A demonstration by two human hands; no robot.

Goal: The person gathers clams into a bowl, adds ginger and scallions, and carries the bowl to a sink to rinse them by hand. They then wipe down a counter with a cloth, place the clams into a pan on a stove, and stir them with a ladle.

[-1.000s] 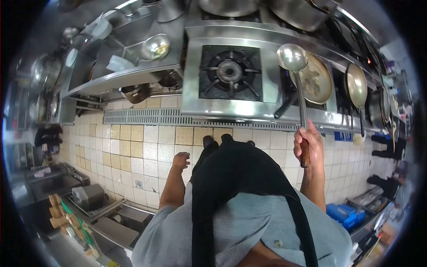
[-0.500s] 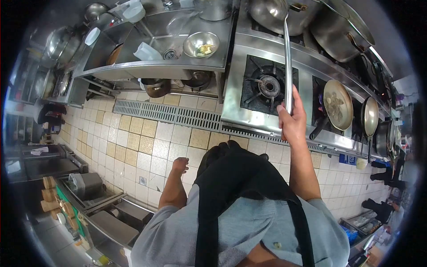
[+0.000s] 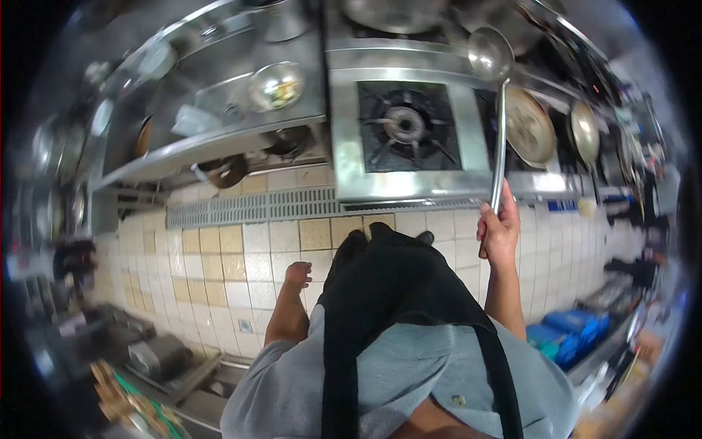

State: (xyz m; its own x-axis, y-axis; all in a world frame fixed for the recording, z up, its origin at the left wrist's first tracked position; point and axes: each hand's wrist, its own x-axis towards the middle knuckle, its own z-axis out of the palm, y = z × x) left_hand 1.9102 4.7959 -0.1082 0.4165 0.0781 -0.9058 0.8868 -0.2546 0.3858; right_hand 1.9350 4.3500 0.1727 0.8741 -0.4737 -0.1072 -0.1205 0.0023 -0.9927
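Observation:
My right hand [image 3: 501, 230] is wrapped round the lower handle of a long steel ladle [image 3: 500, 139]. The ladle's round bowl is at the far end, over the back of the stove [image 3: 398, 184], left of and above a wide pan [image 3: 529, 130] with some contents. My left hand [image 3: 297, 274] hangs low over the tiled floor at my left side, its fingers loosely curled and partly apart, with nothing seen in them. In front of me is a burner [image 3: 404, 125] with no pan on it.
A sink unit [image 3: 219, 139] at the left holds a metal bowl [image 3: 276, 85] with pale and green pieces. A second pan [image 3: 584, 128] stands farther right. Blue bags or bins [image 3: 574, 329] lie at the lower right. Dark-clothed legs of other people show at the right edge.
The view has shifted to the right. My right hand has drawn the ladle back from the large pot area, so its bowl now shows, and holds it nearer the pans.

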